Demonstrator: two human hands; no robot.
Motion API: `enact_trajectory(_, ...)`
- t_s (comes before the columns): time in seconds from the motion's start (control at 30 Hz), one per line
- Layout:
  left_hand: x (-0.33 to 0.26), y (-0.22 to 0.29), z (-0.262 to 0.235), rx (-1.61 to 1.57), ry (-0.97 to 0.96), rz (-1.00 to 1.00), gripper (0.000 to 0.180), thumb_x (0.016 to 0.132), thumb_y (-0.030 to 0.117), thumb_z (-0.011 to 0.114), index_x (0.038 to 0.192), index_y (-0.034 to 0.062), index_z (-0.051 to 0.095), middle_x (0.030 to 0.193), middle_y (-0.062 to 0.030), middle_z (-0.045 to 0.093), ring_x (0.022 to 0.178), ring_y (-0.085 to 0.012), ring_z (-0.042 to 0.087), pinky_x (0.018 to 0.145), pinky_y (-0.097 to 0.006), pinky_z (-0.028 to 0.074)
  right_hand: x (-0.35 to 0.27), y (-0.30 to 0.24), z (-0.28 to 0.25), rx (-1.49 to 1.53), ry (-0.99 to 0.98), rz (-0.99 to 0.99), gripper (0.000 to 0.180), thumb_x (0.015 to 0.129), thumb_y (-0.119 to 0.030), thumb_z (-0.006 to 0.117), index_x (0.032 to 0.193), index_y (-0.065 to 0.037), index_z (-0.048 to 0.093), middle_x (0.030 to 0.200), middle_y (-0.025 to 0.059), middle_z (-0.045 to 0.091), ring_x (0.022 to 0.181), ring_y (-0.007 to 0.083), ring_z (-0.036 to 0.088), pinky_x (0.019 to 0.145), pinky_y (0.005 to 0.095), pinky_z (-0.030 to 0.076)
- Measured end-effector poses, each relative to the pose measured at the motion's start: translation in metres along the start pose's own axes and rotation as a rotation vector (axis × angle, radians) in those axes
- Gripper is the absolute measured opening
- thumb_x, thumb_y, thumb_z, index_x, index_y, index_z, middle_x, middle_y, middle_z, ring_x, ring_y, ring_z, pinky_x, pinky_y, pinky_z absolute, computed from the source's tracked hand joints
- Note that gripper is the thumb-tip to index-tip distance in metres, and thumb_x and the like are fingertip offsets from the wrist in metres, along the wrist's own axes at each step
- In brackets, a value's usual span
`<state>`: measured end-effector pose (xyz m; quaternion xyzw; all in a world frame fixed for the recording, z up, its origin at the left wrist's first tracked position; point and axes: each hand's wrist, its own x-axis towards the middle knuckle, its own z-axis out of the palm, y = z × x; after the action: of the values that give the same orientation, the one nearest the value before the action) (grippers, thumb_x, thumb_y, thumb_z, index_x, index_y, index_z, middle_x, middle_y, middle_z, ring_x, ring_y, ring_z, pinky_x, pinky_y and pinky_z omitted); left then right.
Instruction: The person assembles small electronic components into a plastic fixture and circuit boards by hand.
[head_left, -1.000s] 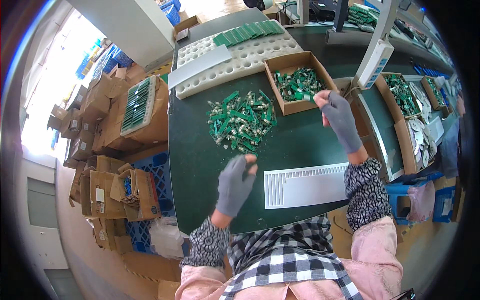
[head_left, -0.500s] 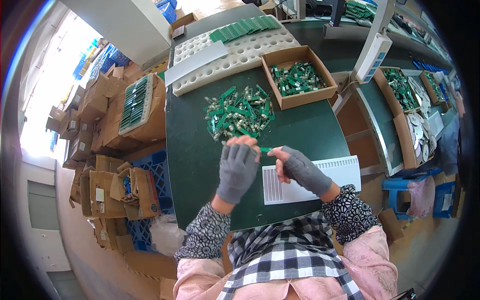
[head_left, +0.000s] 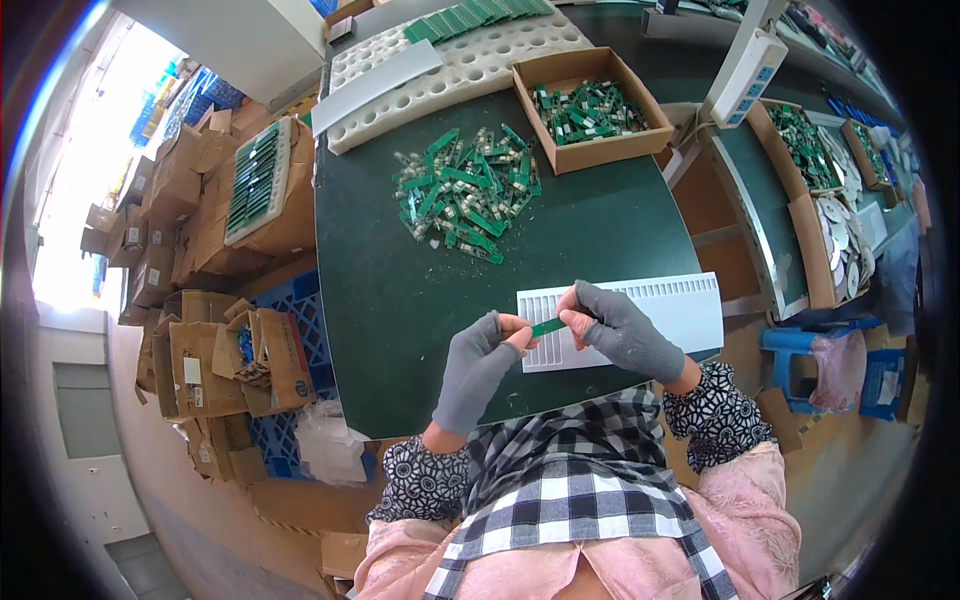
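Note:
Between my two hands is a small green circuit board [head_left: 546, 327], held level above the left end of a white slotted panel [head_left: 670, 312]. My left hand [head_left: 482, 362], in a grey fingerless glove, pinches the board's left end. The other end sits between the thumb and fingers of my right hand [head_left: 622, 330], gloved the same way, over the panel. Farther off on the dark green table [head_left: 400, 320] lies a loose heap of similar green boards [head_left: 468, 195]. Behind it to the right, a cardboard box [head_left: 600, 152] holds many more boards.
A white foam tray [head_left: 480, 65] with round holes lies at the back, bearing green board panels [head_left: 475, 18] and a white strip [head_left: 378, 88]. A power strip [head_left: 745, 80] hangs on a post at right. Cartons [head_left: 190, 370] stand left, a blue stool [head_left: 790, 345] right.
My left hand has come down and nearer to me, away from the heap's near edge. The board is now gripped at both ends over the panel. The view has shifted slightly.

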<state>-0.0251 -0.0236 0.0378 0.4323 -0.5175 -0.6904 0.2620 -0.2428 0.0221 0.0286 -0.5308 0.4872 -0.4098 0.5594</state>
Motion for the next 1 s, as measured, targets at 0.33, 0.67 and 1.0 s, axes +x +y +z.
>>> enact_trajectory(0.33,-0.024,-0.03,0.014,0.818,-0.136,0.586,0.007,0.086,0.004,0.061,0.092,0.0068,0.059,0.104,-0.0105,0.07,0.092,-0.0263,0.068,0.073,-0.034,0.054,-0.008,0.008,-0.024,-0.308,0.015,0.016,0.017,0.096,-0.02,0.061,0.101,-0.004,0.063,0.069,0.0034,0.054,0.065,0.0099,0.054,0.062,0.0277,0.046)
enact_trajectory(0.67,-0.035,-0.062,0.03,1.074,-0.034,0.639,0.011,0.091,0.011,0.06,0.101,0.0074,0.059,0.115,-0.006,0.068,0.103,-0.0231,0.067,0.076,-0.034,0.053,0.027,0.027,-0.018,-1.011,-0.106,-0.247,0.008,0.082,-0.014,0.066,0.085,-0.007,0.064,0.072,0.0134,0.066,0.072,0.0328,0.067,0.066,0.0425,0.053)
enact_trajectory(1.0,-0.037,-0.061,0.039,1.078,0.005,0.599,0.01,0.089,0.009,0.061,0.099,0.0049,0.06,0.112,-0.01,0.07,0.101,-0.0237,0.068,0.077,-0.033,0.055,0.023,0.012,-0.019,-0.93,-0.307,-0.348,0.01,0.08,-0.009,0.066,0.086,-0.004,0.06,0.062,0.0129,0.06,0.059,0.0281,0.063,0.053,0.038,0.048)
